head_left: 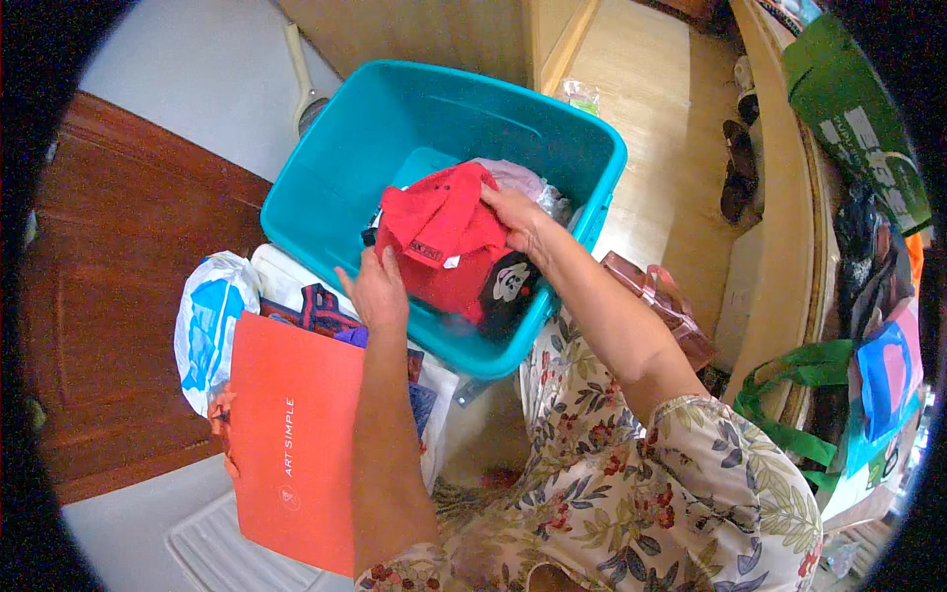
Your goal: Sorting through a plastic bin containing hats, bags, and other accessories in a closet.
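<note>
A red cloth item [444, 211] with a dark-bordered label is spread between my hands, over the teal plastic storage bin [318, 185]. My right hand [514, 214] pinches its upper right edge. At its lower left edge, my left hand [379, 292] has thumb and a finger on the fabric, other fingers spread apart. Just below lies a red and black fabric item [481, 288] bearing a cartoon face. Behind the cloth, a pale pink bundle [510, 176] and clear plastic wrapping [551, 200] rest in the bin, partly hidden.
An orange-red paper bag [296, 444] stands left of my left forearm, beside a white and blue plastic bag [214, 325]. A shiny pink bag [658, 303] sits right of the bin. Green bags [854, 118] line the right side; dark shoes [736, 170] lie farther back.
</note>
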The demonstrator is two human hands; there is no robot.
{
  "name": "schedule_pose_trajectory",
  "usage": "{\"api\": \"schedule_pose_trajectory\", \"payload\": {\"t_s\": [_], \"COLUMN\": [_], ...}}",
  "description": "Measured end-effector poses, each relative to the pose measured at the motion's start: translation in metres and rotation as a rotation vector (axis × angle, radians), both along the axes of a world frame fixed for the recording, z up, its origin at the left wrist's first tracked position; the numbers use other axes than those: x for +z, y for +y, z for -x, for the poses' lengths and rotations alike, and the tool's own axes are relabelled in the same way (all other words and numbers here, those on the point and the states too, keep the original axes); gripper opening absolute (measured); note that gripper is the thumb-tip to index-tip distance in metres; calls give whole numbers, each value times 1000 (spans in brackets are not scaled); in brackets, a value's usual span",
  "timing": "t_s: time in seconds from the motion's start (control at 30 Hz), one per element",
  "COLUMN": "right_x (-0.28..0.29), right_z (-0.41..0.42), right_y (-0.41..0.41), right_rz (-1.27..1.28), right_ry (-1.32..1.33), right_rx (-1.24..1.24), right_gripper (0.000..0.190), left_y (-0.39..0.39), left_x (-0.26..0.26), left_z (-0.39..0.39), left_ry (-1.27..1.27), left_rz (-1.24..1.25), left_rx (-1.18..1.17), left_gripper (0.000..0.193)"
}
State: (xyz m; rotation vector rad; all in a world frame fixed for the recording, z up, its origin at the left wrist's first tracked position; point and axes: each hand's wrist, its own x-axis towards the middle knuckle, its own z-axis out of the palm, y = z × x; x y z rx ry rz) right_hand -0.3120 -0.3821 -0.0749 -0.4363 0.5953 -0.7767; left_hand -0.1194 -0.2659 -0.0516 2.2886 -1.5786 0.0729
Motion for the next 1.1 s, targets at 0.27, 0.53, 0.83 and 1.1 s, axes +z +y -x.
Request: {"api": "schedule_pose_trajectory", "payload": {"t_s": [0.27,0.53,0.83,1.1], "right_x": [-6,-1,-25,-2], "right_z": [3,-1,-6,-11], "right_y": [3,-2,-6,16], "right_rz": [-90,-185,-63,909], "right_ry": [-59,8,498,926], "right_rx": [31,49,32,-556], "right_gripper": [44,40,42,35], "left_y": [-1,-1,-1,2], "left_x": [-6,-9,-8,-10], "left_z": [-2,-2,-2,-5], "left_ry": [66,102,64,-6], "left_rz": [-19,47,13,6], "left_rx": [-48,-29,21,12], "left_gripper": [33,36,34,31]}}
